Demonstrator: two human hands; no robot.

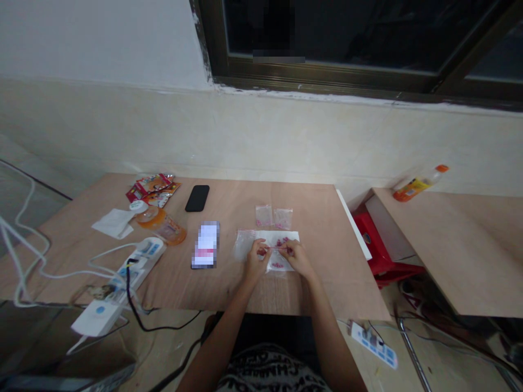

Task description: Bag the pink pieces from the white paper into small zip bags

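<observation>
My left hand point(256, 258) and my right hand point(295, 256) rest close together on the wooden table point(229, 283), fingers pinched on a thin pink strip point(273, 249) stretched between them. Under them lies a white sheet point(281, 238) with small pink bits point(281, 241) scattered on it. A clear plastic bag point(244, 242) lies just left of my left hand. Two small clear bags point(273, 216) with pink bits inside sit just beyond the sheet.
A black phone point(197, 197), snack packets point(152, 188), an orange bottle lying down point(161, 224), a tissue point(113, 222), a lit phone point(206, 245) and a power strip with cables point(137, 261) lie at left. A second table point(457, 256) carries a bottle point(420, 184); a red stool point(379, 247) stands between the tables.
</observation>
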